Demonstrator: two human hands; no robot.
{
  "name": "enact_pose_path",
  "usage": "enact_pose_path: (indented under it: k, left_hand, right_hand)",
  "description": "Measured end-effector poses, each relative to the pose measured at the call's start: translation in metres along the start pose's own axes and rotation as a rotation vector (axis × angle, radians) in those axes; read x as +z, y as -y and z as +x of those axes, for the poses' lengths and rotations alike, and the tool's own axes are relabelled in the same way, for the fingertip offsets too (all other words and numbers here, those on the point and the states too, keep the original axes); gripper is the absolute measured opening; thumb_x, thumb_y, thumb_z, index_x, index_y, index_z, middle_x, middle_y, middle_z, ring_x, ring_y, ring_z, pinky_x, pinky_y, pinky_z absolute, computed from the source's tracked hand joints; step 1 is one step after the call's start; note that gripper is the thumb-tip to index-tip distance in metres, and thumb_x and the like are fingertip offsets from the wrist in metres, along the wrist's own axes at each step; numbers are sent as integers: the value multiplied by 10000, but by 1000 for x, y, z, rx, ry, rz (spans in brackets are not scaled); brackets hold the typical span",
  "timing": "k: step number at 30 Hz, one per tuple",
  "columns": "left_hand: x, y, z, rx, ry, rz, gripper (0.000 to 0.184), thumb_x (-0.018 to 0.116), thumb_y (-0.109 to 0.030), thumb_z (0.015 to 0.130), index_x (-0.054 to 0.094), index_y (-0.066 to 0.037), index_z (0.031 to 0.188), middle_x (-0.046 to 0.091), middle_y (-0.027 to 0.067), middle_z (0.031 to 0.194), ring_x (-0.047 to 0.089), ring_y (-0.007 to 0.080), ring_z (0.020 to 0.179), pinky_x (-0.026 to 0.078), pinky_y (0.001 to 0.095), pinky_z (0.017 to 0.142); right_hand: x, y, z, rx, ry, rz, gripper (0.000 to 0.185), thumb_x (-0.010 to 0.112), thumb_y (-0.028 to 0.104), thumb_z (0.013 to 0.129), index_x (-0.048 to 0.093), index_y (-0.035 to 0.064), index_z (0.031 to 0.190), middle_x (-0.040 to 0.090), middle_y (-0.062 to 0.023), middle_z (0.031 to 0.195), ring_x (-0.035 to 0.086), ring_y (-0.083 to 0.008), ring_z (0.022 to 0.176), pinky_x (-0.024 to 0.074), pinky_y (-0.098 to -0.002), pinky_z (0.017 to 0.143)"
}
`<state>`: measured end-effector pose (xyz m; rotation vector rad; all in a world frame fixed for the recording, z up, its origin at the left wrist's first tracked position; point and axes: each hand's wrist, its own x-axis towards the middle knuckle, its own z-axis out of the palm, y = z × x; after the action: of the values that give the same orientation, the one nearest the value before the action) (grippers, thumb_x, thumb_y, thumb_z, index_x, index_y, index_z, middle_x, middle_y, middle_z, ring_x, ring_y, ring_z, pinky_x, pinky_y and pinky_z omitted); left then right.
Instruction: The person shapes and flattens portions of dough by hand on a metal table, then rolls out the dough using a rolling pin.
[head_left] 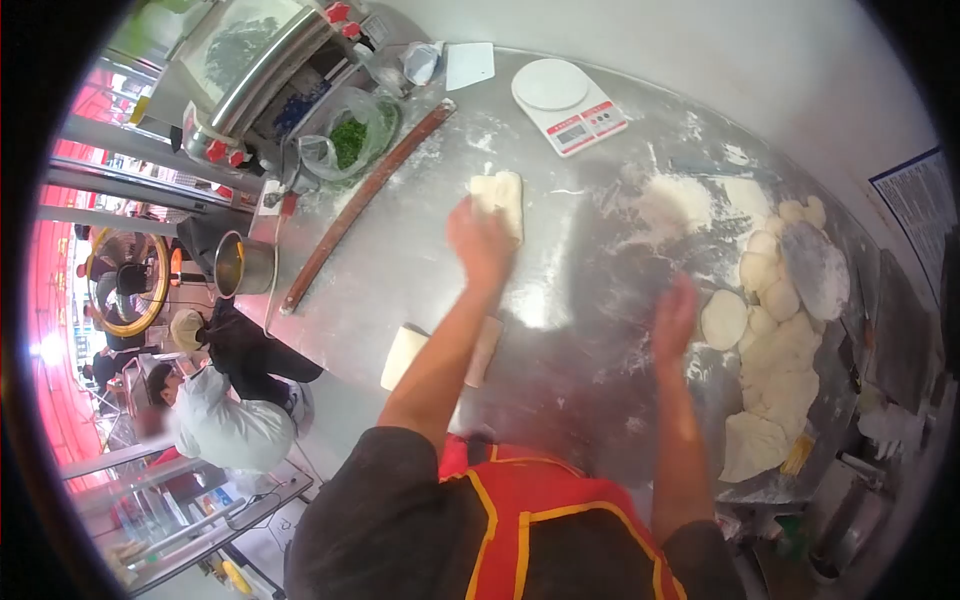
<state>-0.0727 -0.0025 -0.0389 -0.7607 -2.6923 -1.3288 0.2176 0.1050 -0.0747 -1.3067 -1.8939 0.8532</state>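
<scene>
On the metal table, my left hand [482,240] rests on the near part of a folded piece of dough [508,196]; its fingers are blurred and partly hidden against the dough. My right hand [676,318] is over the table to the right, blurred, with its fingers stretched out and holding nothing. Just right of it lies a round piece of dough [724,320], not touched. Another folded dough piece [403,357] lies at the table's near edge, partly behind my left forearm. A large mass of dough [780,375] spreads over the right side.
A long wooden rolling pin [368,205] lies at the left, beside a bag of chopped greens [348,143]. A white scale [568,105] stands at the back. Loose flour [680,205] covers part of the table [540,290]. A person in a light jacket [232,425] is beyond the left edge.
</scene>
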Motion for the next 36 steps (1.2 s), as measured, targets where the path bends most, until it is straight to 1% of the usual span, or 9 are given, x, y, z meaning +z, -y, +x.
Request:
enact_pose_path:
  k: [5,8,11,19,24,28,31,32,36]
  left_hand:
    - [2,89,52,-253,380,-133,449,655,-234,822,578,94,1119,651,210,913,643,350,804,502,399,755]
    - [-1,63,65,-467,538,-142,301,661,-190,870,632,65,1028,674,110,861,653,186,813,530,310,686]
    - [2,55,67,-800,609,-615,261,656,-176,883,632,41,1026,672,95,911,649,178,802,530,313,650]
    - [55,-25,30,-558,707,-775,371,641,-174,886,567,12,1198,672,124,988,666,226,856,529,338,699]
    - [102,-53,-19,-44,548,-187,512,667,-218,831,487,24,1245,663,213,1016,661,329,901,505,412,800]
    - [60,-32,-72,108,653,-140,519,681,-236,811,485,19,1218,667,203,1029,652,368,922,499,439,820]
    - [-11,-52,-88,-89,1020,75,543,663,-225,828,466,15,1273,622,192,1171,600,359,1079,472,418,915]
    - [-10,-45,-99,79,910,60,549,641,-211,837,449,16,1299,580,204,1228,555,365,1139,440,420,960]
    - [15,-27,-126,603,644,44,555,542,-168,874,397,43,1366,457,232,1377,402,396,1301,319,452,1089]
  right_hand:
    - [123,106,27,141,375,246,353,548,172,899,584,-25,1190,652,-177,1105,607,-266,1095,442,-344,960]
    - [204,114,48,186,384,245,343,595,200,867,615,-51,1099,677,-177,991,653,-261,921,485,-353,832]
    - [220,130,59,454,529,319,358,652,201,820,629,-52,1072,680,-163,980,650,-247,825,492,-355,749]
    - [112,121,109,206,322,98,350,700,202,773,645,21,1068,696,-149,943,674,-269,867,514,-376,755]
    - [72,54,98,112,244,-71,401,643,157,818,578,39,1196,686,-153,969,664,-240,871,511,-354,770]
    - [39,28,12,258,347,33,400,621,178,841,553,35,1209,643,-187,1064,633,-301,940,491,-396,827]
    - [7,44,-36,248,385,-25,430,580,201,874,509,2,1249,557,-235,1220,558,-367,1093,442,-434,928]
    - [-1,54,-43,228,397,-58,454,563,206,887,486,-15,1276,523,-252,1275,529,-387,1147,423,-442,967]
    - [33,43,-46,-412,283,-190,550,512,195,923,348,-77,1372,394,-300,1386,390,-469,1273,309,-510,1070]
